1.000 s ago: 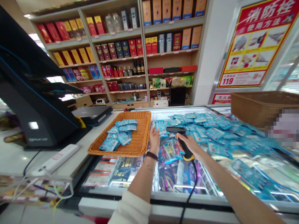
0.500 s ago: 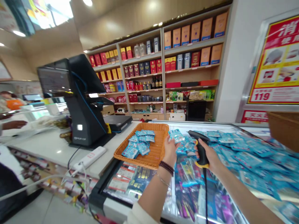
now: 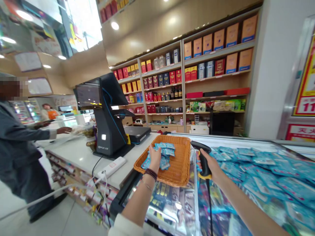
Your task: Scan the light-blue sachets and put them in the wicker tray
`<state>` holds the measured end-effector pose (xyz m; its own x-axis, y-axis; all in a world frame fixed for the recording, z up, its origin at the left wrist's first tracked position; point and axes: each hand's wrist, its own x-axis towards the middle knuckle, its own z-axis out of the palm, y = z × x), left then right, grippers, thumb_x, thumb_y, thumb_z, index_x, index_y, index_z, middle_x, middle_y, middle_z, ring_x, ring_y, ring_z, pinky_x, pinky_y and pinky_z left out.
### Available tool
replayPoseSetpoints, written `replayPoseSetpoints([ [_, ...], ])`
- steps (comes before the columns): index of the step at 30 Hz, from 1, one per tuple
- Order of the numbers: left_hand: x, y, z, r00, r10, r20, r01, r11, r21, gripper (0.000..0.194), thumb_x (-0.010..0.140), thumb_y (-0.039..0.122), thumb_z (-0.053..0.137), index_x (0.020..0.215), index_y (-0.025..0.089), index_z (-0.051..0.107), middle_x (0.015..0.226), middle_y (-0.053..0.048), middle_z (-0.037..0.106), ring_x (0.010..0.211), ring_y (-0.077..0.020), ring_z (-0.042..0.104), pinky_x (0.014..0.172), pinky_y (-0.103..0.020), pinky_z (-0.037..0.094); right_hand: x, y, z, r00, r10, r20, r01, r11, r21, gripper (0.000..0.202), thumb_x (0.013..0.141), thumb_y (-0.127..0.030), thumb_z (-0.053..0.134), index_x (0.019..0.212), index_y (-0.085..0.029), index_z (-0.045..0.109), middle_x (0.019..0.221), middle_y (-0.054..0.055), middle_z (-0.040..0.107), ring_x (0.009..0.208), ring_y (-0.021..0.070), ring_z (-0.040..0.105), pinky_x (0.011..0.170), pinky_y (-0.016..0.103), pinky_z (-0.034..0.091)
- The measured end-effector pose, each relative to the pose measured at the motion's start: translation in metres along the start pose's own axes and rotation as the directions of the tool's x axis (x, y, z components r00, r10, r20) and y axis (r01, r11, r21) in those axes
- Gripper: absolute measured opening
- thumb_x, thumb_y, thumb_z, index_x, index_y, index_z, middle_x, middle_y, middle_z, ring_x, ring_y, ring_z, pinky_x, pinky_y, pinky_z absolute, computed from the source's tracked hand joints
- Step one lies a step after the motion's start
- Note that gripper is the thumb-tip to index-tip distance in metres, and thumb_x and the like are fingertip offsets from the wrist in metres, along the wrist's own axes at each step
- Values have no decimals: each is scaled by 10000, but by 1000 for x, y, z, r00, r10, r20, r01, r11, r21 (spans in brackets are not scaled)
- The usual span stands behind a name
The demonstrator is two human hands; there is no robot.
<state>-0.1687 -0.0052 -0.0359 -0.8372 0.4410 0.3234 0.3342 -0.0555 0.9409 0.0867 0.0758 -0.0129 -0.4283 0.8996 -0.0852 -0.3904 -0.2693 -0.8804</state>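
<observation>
My left hand (image 3: 155,159) is over the left part of an orange woven basket (image 3: 181,157), at the blue packets (image 3: 167,149) lying in it. Its fingers are partly hidden, and whether they pinch a packet does not show. My right hand (image 3: 210,164) is wrapped round the handle of a black and yellow handheld scanner (image 3: 203,160), just right of the basket. The scanner's cable hangs down over the glass. Many loose blue packets (image 3: 258,164) are spread over the freezer top at the right.
At the left stand a black register terminal (image 3: 105,131), a scale (image 3: 137,133) and a white power strip (image 3: 112,167). A person in dark clothes (image 3: 22,137) reaches over the counter (image 3: 81,157). Stocked shelves (image 3: 162,85) line the back.
My left hand has moved left from the loose packets to those in the basket. The view has turned left, bringing the person at the counter into sight. The scanner stays in my right hand.
</observation>
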Motion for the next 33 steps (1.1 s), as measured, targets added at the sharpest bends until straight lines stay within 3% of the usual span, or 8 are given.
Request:
replayPoseSetpoints([
  [4, -16, 24, 20, 983, 169, 69, -177, 976, 128, 625, 906, 238, 616, 1516, 182, 489, 1695, -190, 407, 1665, -325, 175, 1355, -532, 140, -5, -15, -23, 998, -37, -52, 37, 999, 2, 254, 937, -362, 767, 801, -179, 655, 582, -12, 628, 378, 102, 546, 345, 191, 462],
  [7, -41, 42, 59, 903, 382, 200, -393, 919, 21, 511, 910, 193, 586, 1420, 188, 596, 1596, -170, 535, 1596, -308, 356, 1340, -507, 231, -12, -32, -52, 991, -78, -106, 83, 996, 43, 218, 970, -356, 722, 854, -176, 678, 591, -22, 625, 382, 99, 541, 343, 190, 452],
  [10, -74, 52, 103, 801, 480, 357, -472, 874, -115, 383, 916, 198, 604, 1291, 200, 678, 1442, -153, 658, 1424, -296, 562, 1280, -501, 363, -21, -45, -83, 976, -101, -192, 116, 991, 70, 207, 1008, -344, 658, 891, -176, 687, 591, -29, 622, 383, 92, 530, 344, 183, 439],
  [12, -97, 53, 130, 768, 455, 451, -425, 889, -172, 316, 895, 196, 649, 1205, 204, 711, 1350, -144, 706, 1336, -299, 622, 1244, -503, 411, -27, -50, -102, 962, -101, -253, 124, 990, 74, 213, 1008, -355, 658, 890, -180, 683, 583, -35, 618, 386, 91, 524, 348, 185, 440],
  [17, -148, 44, 178, 789, 243, 565, -216, 969, -116, 259, 813, 178, 756, 1068, 210, 724, 1257, -170, 729, 1336, -350, 617, 1235, -496, 395, -34, -46, -137, 949, -93, -302, 124, 989, 85, 252, 965, -426, 720, 860, -204, 661, 581, -49, 612, 401, 92, 532, 371, 190, 448],
  [24, -179, 42, 221, 816, 75, 573, -195, 969, 152, 486, 771, 406, 869, 1174, 204, 688, 1399, -219, 677, 1440, -407, 518, 1235, -527, 327, -25, -34, -149, 937, -91, -338, 127, 988, 84, 260, 991, -418, 688, 861, -194, 667, 575, -44, 615, 392, 95, 531, 363, 194, 449],
  [28, -172, 41, 230, 854, -15, 520, -114, 970, 215, 536, 657, 356, 954, 1117, 213, 720, 1358, -203, 706, 1432, -443, 509, 1210, -555, 329, -20, -28, -151, 929, -117, -352, 145, 988, 54, 226, 1005, -374, 667, 894, -178, 689, 593, -32, 639, 397, 97, 550, 352, 193, 446],
  [33, -154, 24, 213, 795, 5, 606, -61, 995, 73, 325, 637, 254, 957, 858, 222, 721, 958, -104, 782, 1170, -371, 692, 1098, -473, 467, -22, -22, -146, 931, -144, -336, 153, 988, 2, 265, 945, -430, 753, 896, -180, 680, 595, -37, 635, 393, 95, 556, 343, 183, 441],
])
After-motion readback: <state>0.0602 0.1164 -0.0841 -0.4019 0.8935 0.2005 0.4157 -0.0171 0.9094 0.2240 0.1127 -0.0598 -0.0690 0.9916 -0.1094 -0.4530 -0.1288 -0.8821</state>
